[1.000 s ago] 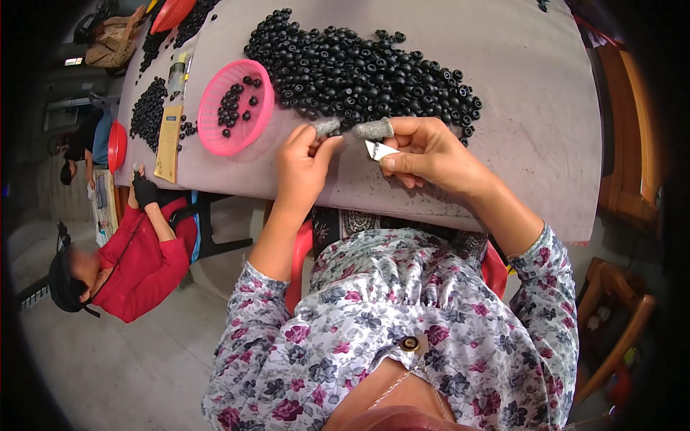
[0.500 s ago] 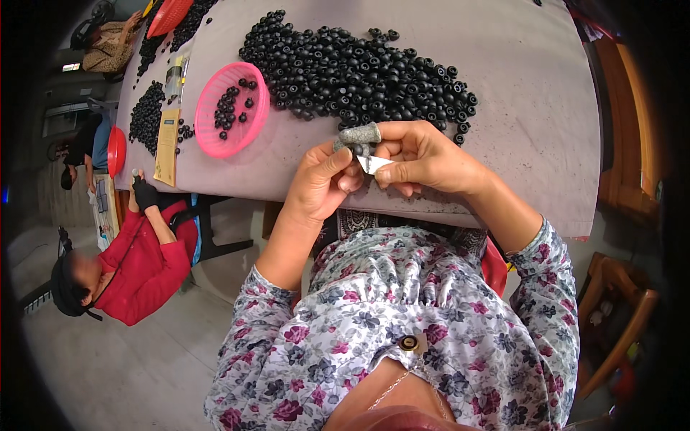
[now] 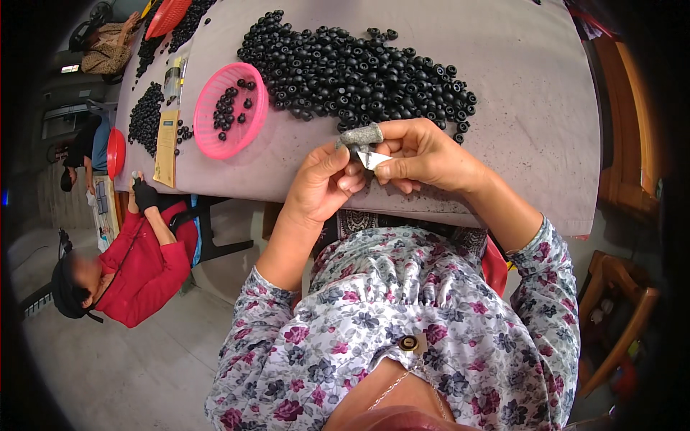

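Observation:
Above the table's near edge my two hands meet. My left hand [image 3: 315, 181] is closed, with thumb and fingers pinched round a small black round part, mostly hidden now. A pointed white piece, perhaps a blade [image 3: 372, 159], is pinched in my right hand [image 3: 435, 159], its tip against the spot where the left fingers grip. Grey finger cots [image 3: 362, 134] cover fingertips there. Just beyond lies a wide heap of black, hollow, rounded parts [image 3: 352, 75]. Left of the heap, a pink mesh basket [image 3: 202, 128] holds several such parts.
The grey-covered table [image 3: 525, 79] carries another pile of black parts [image 3: 146, 115], a yellowish card [image 3: 167, 147] and a red basket [image 3: 167, 18] at far left. A person in red [image 3: 147, 269] sits by the left side. A wooden chair [image 3: 618, 316] stands at right.
Both hands stay nearly in place. The fingers have shifted slightly, and the black part that showed between them is now more covered. The white piece has turned a little.

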{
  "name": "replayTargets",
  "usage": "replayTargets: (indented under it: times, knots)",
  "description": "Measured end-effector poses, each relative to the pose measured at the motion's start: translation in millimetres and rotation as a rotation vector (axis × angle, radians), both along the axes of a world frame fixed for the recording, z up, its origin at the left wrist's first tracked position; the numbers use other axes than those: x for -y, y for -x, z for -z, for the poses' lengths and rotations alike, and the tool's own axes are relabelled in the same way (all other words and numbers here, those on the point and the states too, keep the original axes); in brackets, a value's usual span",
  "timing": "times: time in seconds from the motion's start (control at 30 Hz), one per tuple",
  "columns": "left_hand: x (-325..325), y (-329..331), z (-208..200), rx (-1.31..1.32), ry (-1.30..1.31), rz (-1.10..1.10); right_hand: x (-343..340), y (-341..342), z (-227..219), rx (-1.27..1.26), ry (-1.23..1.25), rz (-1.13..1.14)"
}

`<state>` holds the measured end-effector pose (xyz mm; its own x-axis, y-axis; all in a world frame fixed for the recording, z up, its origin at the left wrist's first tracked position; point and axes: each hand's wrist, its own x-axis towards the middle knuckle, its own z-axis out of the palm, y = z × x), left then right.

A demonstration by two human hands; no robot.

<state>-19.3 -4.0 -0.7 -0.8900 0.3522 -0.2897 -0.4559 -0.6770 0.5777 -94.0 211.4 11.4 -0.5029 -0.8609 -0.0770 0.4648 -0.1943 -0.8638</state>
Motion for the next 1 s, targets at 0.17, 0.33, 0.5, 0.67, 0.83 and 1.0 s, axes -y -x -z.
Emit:
replayTargets:
  times: [0.17, 0.33, 0.5, 0.67, 0.83, 1.0]
  knots:
    - [-1.3, 0.1, -0.3, 0.015, -0.033, 0.009, 0.0, 1.2, 2.0, -0.010, -0.002, -0.019]
    - [-3.6, -0.6, 0.0, 0.024, -0.066, 0.006, 0.3, 0.2, 0.3, -0.021, -0.013, -0.013]
    - [-3.5, -0.5, 0.6, 0.034, -0.080, 0.014, 0.2, 0.1, -0.6, -0.014, -0.023, -0.011]
    - [-2.0, 0.1, 2.4, 0.017, -0.054, 0.019, 0.5, 0.6, 0.5, -0.007, -0.019, -0.016]
    - [-2.1, 0.1, 0.2, 0.033, -0.038, 0.007, 0.6, 1.0, 2.7, -0.022, -0.033, -0.017]
    - [-3.4, -1.2, 1.6, 0.084, -0.089, -0.011, 1.3, 0.6, 3.4, -0.022, -0.022, -0.009]
